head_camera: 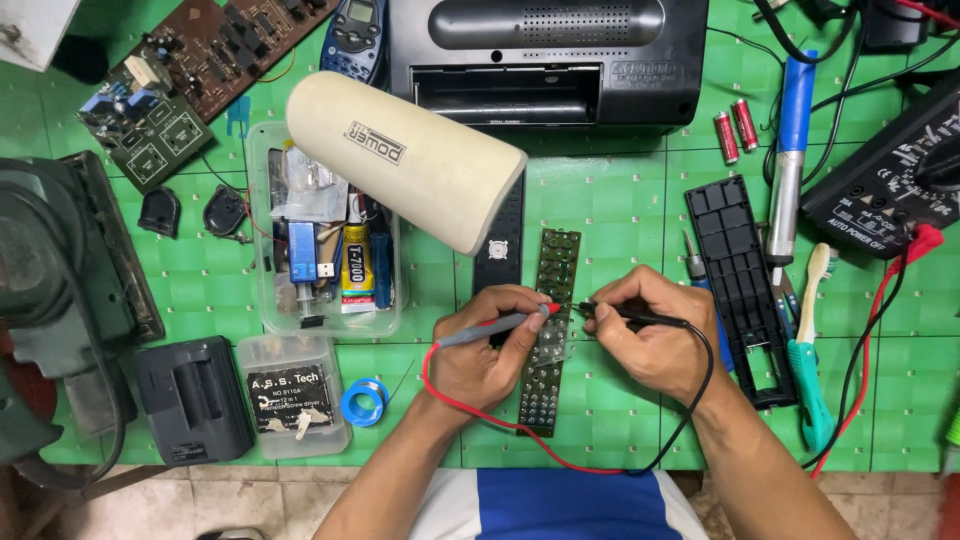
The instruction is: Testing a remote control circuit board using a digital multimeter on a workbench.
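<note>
Near the middle of the counter's front edge, a long green circuit board (549,330) lay flat on the green mat, stripped of its casing. The left hand (485,350) was closed around a red-tipped test probe (498,324), pinching it like a pen with its tip resting on the board near mid-length. The right hand (655,335) gripped a black probe (630,316) the same way, its tip touching the board just beside the red one. Red and black leads looped off the front edge and ran toward a black multimeter (885,185) at the right edge. The black back shell (742,285) of the casing sat apart, to the right of the board, beside a blue soldering iron (790,160) (two loose red batteries (735,130) lay further back). Judging by this, opening up was done and probing was under way; the board remained out of its shell, so reassembly looked left to do. A cream-coloured lamp head (405,155) hung over the work.
</note>
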